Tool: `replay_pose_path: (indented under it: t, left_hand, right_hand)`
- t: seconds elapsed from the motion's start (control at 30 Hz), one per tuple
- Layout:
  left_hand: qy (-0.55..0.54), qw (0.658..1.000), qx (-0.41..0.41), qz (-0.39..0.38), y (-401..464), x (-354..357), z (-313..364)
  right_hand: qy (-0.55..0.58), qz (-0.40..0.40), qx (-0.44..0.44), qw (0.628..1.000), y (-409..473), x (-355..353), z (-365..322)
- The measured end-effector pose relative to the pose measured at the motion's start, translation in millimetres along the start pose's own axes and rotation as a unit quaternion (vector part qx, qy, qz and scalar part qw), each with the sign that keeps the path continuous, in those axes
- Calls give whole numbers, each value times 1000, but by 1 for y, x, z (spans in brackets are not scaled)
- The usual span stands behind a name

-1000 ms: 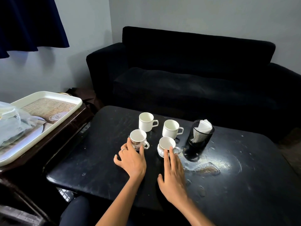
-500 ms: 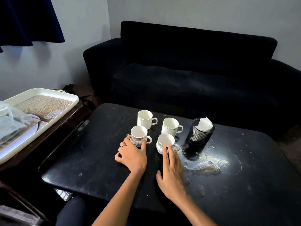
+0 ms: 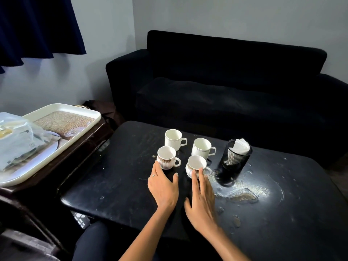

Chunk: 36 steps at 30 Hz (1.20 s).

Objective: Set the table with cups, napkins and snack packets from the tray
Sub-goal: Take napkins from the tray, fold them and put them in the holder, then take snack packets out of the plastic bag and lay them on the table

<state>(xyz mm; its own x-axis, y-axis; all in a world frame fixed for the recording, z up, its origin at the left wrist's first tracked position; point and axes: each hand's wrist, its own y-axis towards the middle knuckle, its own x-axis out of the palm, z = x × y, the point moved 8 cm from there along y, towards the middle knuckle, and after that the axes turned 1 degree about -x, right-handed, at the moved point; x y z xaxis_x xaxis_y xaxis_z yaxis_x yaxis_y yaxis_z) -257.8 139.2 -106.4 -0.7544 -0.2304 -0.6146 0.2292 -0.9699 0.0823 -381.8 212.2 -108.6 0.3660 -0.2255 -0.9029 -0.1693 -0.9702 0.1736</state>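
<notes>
Your left hand [image 3: 163, 187] has loosened since a moment ago: thumb off the patterned cup [image 3: 166, 160], fingers straight, one fingertip at its base. Your right hand [image 3: 201, 196] stays flat, fingertips against the second patterned cup [image 3: 195, 166]. Two plain cups [image 3: 172, 139] stand beyond on the bench [image 3: 116, 185]. The tray [image 3: 79, 136], left of your hands, is cut off; the bag's [image 3: 18, 136] contents are unclear.

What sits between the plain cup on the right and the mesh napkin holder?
Nothing: in the head view only bare black table separates the right plain cup from the mesh napkin holder; the cup's handle points into that gap.
</notes>
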Motion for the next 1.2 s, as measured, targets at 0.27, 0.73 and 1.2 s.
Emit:
replay_pose_path:
  t: [0.27, 0.73, 1.2]
  left_hand:
    - [-49, 996, 75, -27, -36, -23, 10]
    - [-28, 980, 174, 93, -11, -175, 16]
    - [40, 969, 115, 217, 110, -355, -38]
  right_hand:
    - [18, 26, -44, 999, -5, -18, -30]
    - [107, 68, -216, 968, 7, -53, -182]
    - [102, 61, -378, 918, 80, -25, -409]
